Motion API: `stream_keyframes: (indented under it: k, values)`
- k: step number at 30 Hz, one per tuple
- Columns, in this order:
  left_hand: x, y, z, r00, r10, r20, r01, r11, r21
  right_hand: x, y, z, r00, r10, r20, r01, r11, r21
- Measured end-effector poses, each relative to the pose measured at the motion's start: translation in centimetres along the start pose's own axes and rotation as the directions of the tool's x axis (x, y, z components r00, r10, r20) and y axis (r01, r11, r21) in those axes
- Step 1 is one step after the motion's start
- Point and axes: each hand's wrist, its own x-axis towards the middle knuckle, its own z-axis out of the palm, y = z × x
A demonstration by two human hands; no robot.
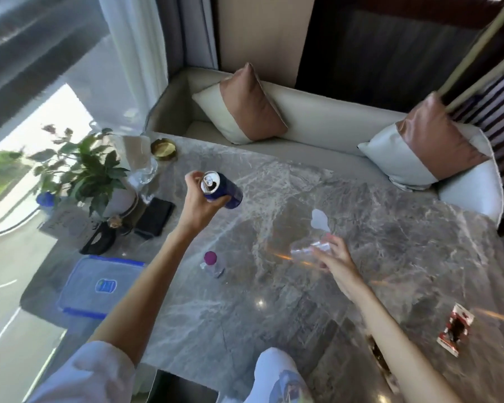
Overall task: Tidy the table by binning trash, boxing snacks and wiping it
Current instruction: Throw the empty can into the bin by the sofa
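My left hand (202, 205) grips a dark blue drink can (223, 189) with an opened silver top, held tilted above the grey marble table (376, 257). My right hand (336, 258) is closed on a crumpled clear plastic wrapper (306, 248) just above the table's middle. A scrap of white paper (320, 221) lies just beyond that hand. A small clear bottle with a purple cap (211, 263) lies on the table between my arms. A red, white and black snack packet (456, 330) lies at the right. A clear box with a blue-clipped lid (96, 286) sits at the left edge.
A potted plant (99, 175), a glass (147, 170), a gold ashtray (163, 149), a black wallet (154, 218) and a card sign (67, 223) crowd the table's far left. A cream sofa with two cushions (242, 107) runs behind. A dark bin opening (184, 388) shows below the near edge.
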Motion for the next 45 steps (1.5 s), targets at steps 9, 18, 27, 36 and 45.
stream_keyframes:
  k: [9,18,27,36,45]
  values:
    - [-16.4,6.6,-6.4,0.968,-0.01,-0.249,-0.057,0.964,-0.259,-8.3,-3.0,-0.5,0.927,-0.104,0.361,-0.066,0.9,0.43]
    - [-31.9,5.6,-8.6,0.876,-0.306,-0.373,0.122,0.888,-0.442,-14.9,-2.5,5.5,0.818,-0.046,0.573,-0.271,0.848,0.455]
    - [-41.1,-0.3,-13.5,0.625,-0.509,-0.592,0.1,0.804,-0.586,-22.3,-1.0,19.2,0.569,0.104,0.816,-0.366,0.92,0.138]
    - [-49.3,-9.0,-21.6,0.322,-0.725,-0.608,0.061,0.657,-0.751,-25.8,4.4,37.8,0.411,0.326,0.851,-0.337,0.922,-0.19]
    - [-51.5,-32.0,-20.6,0.068,-0.972,-0.227,0.174,0.235,-0.956,-20.6,23.3,51.8,0.453,0.626,0.634,-0.35,0.779,-0.519]
